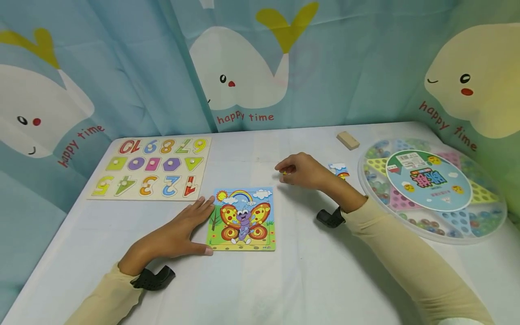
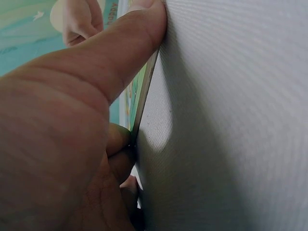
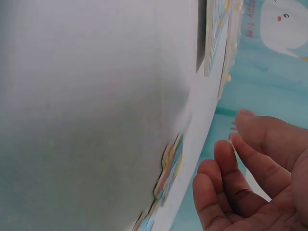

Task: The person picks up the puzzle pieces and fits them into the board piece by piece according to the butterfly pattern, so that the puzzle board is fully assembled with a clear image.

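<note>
My left hand (image 1: 183, 230) rests at the left edge of a square butterfly puzzle (image 1: 242, 221), its thumb and fingers spread and touching the side. In the left wrist view, the thumb (image 2: 139, 33) lies along the board's edge. My right hand (image 1: 302, 171) hovers over the table right of the puzzle. A small bit of yellow shows by its fingertips in the head view; what it belongs to is unclear. The right wrist view shows loosely bent fingers (image 3: 231, 183) with nothing visible between them. Loose puzzle pieces (image 3: 168, 168) lie on the table nearby, partly behind the right wrist in the head view.
A number and shape board (image 1: 156, 163) lies at the back left. At the right is a round clear case (image 1: 430, 189) of marbles. A small wooden block (image 1: 347, 140) lies at the back, with a whale-patterned curtain (image 1: 162, 81) behind the table.
</note>
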The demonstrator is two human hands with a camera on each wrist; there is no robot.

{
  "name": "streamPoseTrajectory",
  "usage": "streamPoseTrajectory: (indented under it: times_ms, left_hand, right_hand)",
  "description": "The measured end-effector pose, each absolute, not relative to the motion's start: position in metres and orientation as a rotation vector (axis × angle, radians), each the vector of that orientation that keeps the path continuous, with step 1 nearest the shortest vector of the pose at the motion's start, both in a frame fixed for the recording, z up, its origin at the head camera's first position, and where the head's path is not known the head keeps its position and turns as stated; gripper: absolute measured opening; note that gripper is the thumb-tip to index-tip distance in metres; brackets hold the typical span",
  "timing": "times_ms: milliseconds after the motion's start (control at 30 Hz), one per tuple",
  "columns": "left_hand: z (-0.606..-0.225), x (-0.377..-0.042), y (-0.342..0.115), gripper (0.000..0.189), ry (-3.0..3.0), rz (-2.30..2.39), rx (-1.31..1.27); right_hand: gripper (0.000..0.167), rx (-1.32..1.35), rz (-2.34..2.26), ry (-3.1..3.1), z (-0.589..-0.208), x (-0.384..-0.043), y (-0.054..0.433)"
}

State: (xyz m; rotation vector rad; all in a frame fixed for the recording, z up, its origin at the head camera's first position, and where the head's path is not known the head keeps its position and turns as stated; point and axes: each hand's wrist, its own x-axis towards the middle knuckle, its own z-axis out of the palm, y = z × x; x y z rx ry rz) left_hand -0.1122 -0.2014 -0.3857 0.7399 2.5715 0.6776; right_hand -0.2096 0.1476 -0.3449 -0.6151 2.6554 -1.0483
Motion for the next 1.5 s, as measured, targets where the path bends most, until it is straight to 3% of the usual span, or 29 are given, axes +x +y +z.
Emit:
streamPoseTrajectory:
  times_ms: [767,1200,1500]
  left_hand:
    - [-0.385,-0.112,-0.2,0.108,2.567,0.665,0.741]
    - [-0.383,-0.112,-0.2,0.108,2.565,0.675,0.738]
    - [-0.385,-0.112,-0.201,0.108,2.567,0.68,0.735]
  right_hand:
    - [0.04,-0.45,-0.898,2.731,-0.354,-0.22,0.156]
    - [0.043,-0.515,-0.752,2.792,-0.355,-0.222,0.152]
    - [0.036,-0.541,-0.723,2.85,-0.349,-0.218,0.152]
